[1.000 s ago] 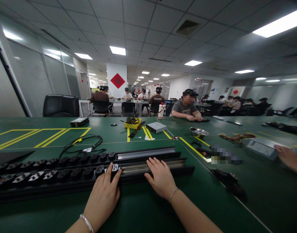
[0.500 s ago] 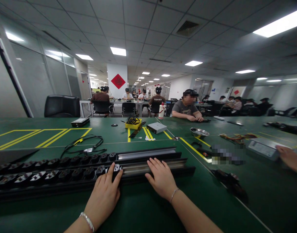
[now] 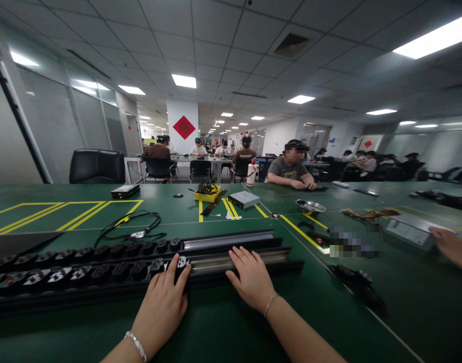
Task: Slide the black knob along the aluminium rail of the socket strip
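Two long black rails lie side by side across the green table [image 3: 223, 333], each lined with dark socket modules on the left part. My left hand [image 3: 162, 307] lies flat, fingers stretched out, with its fingertips on the near rail [image 3: 102, 287] by a white-marked module [image 3: 181, 262]. My right hand [image 3: 251, 277] also lies flat on the near rail's bare metal channel, fingers spread. The far rail [image 3: 226, 240] sits just behind, untouched. Neither hand grips anything.
A black cable [image 3: 128, 224] coils behind the rails. Farther back are a yellow tray [image 3: 207, 193], a grey box [image 3: 243, 198], a metal bowl [image 3: 310, 205] and a black device [image 3: 125, 190]. Another person's hand [image 3: 450, 244] rests on a grey box [image 3: 406, 232] at right. Several people sit at tables beyond.
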The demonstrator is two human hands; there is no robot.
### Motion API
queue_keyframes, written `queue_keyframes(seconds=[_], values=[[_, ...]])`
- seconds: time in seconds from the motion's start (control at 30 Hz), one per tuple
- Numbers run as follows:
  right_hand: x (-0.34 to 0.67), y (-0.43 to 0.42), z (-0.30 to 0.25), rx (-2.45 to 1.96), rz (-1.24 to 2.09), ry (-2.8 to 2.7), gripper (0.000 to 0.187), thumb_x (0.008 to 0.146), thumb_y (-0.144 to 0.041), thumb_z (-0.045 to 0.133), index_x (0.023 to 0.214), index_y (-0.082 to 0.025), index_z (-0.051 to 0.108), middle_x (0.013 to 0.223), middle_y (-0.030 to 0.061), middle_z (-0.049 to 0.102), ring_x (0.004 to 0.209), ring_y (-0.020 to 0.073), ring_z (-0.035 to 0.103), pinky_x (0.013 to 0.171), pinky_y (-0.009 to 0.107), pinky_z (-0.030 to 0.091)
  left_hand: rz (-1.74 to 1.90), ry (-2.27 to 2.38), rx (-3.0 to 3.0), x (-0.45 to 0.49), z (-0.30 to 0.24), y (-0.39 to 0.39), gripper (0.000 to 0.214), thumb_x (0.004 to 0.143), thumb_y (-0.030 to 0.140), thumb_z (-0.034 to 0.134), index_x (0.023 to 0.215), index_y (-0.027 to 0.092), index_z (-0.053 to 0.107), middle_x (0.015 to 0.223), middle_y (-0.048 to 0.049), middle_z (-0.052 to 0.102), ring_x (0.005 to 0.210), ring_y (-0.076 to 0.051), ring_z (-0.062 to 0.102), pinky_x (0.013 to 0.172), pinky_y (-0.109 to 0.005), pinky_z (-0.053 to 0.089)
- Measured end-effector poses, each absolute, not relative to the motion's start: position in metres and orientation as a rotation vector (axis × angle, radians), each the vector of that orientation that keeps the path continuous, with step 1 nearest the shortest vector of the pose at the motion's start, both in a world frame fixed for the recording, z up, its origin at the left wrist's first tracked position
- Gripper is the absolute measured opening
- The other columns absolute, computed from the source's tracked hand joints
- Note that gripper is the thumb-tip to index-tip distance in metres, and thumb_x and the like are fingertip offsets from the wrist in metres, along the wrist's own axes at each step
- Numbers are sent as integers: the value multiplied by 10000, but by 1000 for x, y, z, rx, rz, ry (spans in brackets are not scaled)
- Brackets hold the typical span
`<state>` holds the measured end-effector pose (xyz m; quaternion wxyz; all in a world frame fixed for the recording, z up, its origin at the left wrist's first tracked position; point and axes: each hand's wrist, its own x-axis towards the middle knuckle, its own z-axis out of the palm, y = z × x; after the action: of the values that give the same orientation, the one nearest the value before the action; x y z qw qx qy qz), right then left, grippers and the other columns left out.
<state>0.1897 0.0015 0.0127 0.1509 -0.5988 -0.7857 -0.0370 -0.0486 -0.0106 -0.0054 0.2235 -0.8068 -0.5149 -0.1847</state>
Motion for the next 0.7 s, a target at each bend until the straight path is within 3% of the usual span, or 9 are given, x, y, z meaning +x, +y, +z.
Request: queue_keyframes(seconds=[0.7], values=[[190, 3, 11, -1707, -102, -2251, 542, 869, -510, 219, 1321, -240, 349, 1381, 26, 336, 1275, 190, 245, 1036, 394, 134, -536, -1438, -2248, -52, -6, -8, 460, 734, 148, 449, 1185, 233, 481, 1348, -142, 360, 1041, -241, 516, 857, -382, 387]])
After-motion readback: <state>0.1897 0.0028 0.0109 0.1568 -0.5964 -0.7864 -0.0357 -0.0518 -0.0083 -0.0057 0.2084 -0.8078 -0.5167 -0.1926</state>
